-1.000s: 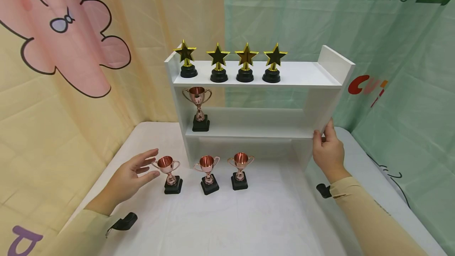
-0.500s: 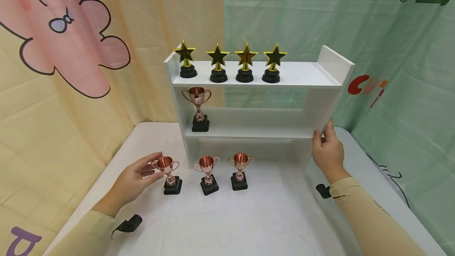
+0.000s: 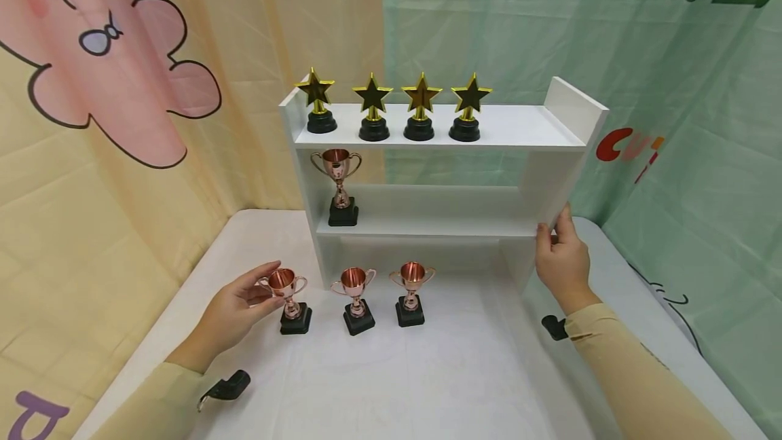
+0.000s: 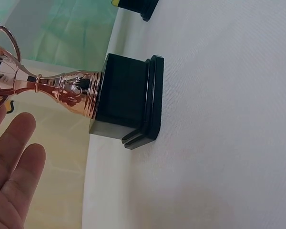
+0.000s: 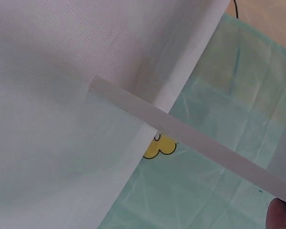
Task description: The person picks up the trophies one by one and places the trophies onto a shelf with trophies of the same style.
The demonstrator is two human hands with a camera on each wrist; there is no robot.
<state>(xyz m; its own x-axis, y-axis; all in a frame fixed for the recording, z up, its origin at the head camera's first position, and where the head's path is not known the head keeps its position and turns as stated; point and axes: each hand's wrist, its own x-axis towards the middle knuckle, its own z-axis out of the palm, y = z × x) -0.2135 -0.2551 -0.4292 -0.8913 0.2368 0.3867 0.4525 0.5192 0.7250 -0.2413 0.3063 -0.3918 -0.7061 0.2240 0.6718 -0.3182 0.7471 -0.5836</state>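
My left hand (image 3: 226, 314) pinches a rose-gold trophy cup (image 3: 284, 282) by its bowl with thumb and forefinger, at the left of the head view. The cup's black base (image 4: 126, 93) stands upright on the table, as the left wrist view shows, while the other fingers lie apart from the stem. At the right, my right hand (image 3: 565, 263) grips the side panel of a white shelf (image 3: 568, 148), thumb at its front edge. Two more rose-gold trophy cups, one in the middle (image 3: 354, 284) and one to the right (image 3: 412, 277), stand in a row before the shelf.
Several gold star trophies (image 3: 419, 97) with black bases line the top shelf. Another rose-gold trophy cup (image 3: 339, 175) stands at the left end of the middle shelf. A white cloth covers the table (image 3: 391, 386). Printed curtains (image 3: 476, 32) hang behind and beside it.
My left hand has moved right to the leftmost trophy cup, its thumb and forefinger closing on the bowl. My right hand stays on the shelf's side.
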